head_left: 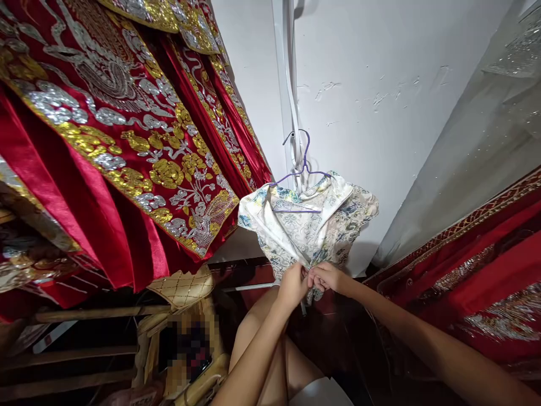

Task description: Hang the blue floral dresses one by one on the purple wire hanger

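A short-sleeved, floral-patterned garment [338, 225] with a pale base hangs on a purple hanger [305, 155]. The hanger's hook is caught on a white metal pole or rack [291, 84]. Both of my hands meet at the lower middle of the garment's front opening. My left hand [293, 285] has its fingers closed on one edge of the garment. Close beside it, my right hand [324, 277] pinches the opposite edge. What lies right between the fingertips is too small to make out. The neckline above gapes open, showing the lining and the hanger's lower bar.
Red robes with gold and silver embroidery [169, 175] hang on the left. Another red embroidered garment [477, 282] and sheer glittery fabric [460, 129] are on the right. A bamboo chair [143, 338] with a quilted cushion [186, 287] stands lower left. The white wall [359, 84] is behind.
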Available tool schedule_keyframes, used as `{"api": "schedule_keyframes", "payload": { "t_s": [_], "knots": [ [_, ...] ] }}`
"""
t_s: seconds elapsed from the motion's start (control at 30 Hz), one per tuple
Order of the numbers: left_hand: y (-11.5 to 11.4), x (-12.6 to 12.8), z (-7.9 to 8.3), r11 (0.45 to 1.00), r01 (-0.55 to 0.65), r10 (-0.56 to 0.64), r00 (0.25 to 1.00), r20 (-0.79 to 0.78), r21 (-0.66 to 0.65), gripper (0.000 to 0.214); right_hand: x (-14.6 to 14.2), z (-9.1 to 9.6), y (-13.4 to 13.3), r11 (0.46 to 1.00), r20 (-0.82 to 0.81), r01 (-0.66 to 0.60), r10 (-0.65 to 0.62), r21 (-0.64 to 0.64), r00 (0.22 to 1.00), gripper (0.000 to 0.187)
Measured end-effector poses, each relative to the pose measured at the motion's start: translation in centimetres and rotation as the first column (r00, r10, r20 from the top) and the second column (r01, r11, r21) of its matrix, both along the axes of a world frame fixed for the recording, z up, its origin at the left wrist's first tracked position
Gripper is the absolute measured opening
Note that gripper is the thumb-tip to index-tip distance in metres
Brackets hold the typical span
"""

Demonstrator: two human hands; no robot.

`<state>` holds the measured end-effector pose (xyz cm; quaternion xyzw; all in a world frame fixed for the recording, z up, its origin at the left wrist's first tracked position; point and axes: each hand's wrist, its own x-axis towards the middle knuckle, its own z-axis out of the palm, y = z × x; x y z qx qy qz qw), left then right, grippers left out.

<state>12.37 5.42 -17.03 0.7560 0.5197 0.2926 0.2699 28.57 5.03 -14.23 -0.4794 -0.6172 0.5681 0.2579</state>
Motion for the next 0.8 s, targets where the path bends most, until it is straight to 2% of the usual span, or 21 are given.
{"api": "schedule_keyframes", "payload": {
  "t_s": [0.07, 0.13, 0.3, 0.37, 0.43, 0.47, 0.53, 0.6, 0.67, 0.73, 0.77, 0.8],
  "knots": [
    [-0.3, 0.7, -0.4, 1.000, -0.001, 0.001, 1.000, -0.007, 0.022, 0.012, 0.6, 1.8, -0.1, 0.998, -0.075, -0.007, 0.002, -0.062, 0.997, 0.035],
    [-0.7, 0.9, -0.6, 0.999, 0.002, -0.003, 1.000, 0.016, 0.032, 0.015, 1.3, 4.5, 0.6, 0.996, -0.154, 0.009, -0.022, -0.088, 0.988, 0.029],
    [-2.0, 1.7, -0.3, 0.999, 0.044, -0.044, 0.999, -0.024, -0.024, 0.013, 2.6, 13.7, 4.0, 0.997, -0.364, 0.062, -0.071, -0.036, 0.929, 0.020],
    [-2.9, 2.3, -0.2, 0.995, 0.097, -0.099, 0.993, -0.064, -0.025, 0.010, 2.4, 16.9, 4.6, 0.997, -0.536, 0.072, -0.064, -0.006, 0.842, 0.014],
    [-3.9, 2.9, 0.0, 0.990, 0.139, -0.141, 0.987, -0.077, -0.035, 0.010, 1.8, 18.7, 4.4, 0.996, -0.659, 0.086, -0.065, 0.000, 0.749, 0.011],
    [-4.3, 3.0, 0.2, 0.987, 0.154, -0.157, 0.986, -0.060, -0.050, 0.008, 1.5, 19.1, 4.0, 0.996, -0.687, 0.094, -0.070, -0.001, 0.724, 0.011],
    [-4.6, 2.7, 1.1, 0.981, 0.177, -0.174, 0.984, 0.045, -0.078, 0.003, 1.0, 18.8, 3.0, 0.995, -0.683, 0.103, -0.082, -0.010, 0.726, 0.014],
    [-4.2, 1.9, 3.2, 0.986, 0.167, -0.158, 0.966, 0.203, -0.027, 0.005, 0.6, 17.8, 2.1, 0.992, -0.638, 0.125, -0.101, -0.007, 0.763, 0.020],
    [-2.9, 0.8, 6.5, 0.988, 0.049, -0.097, 0.935, 0.340, 0.147, 0.015, 0.3, 16.9, 1.3, 0.986, -0.589, 0.165, -0.130, 0.007, 0.798, 0.024],
    [-1.1, 0.0, 10.7, 0.915, -0.166, -0.014, 0.898, 0.439, 0.369, 0.022, 0.2, 16.5, 1.0, 0.974, -0.558, 0.219, -0.154, 0.051, 0.816, 0.028],
    [-0.2, -0.2, 12.8, 0.867, -0.199, -0.033, 0.892, 0.451, 0.458, 0.027, 0.2, 16.5, 0.9, 0.967, -0.546, 0.242, -0.160, 0.080, 0.822, 0.030],
    [0.7, -0.3, 14.7, 0.841, -0.154, -0.085, 0.909, 0.407, 0.518, 0.030, 0.1, 16.6, 0.9, 0.960, -0.533, 0.258, -0.163, 0.110, 0.830, 0.031]
  ]
}}
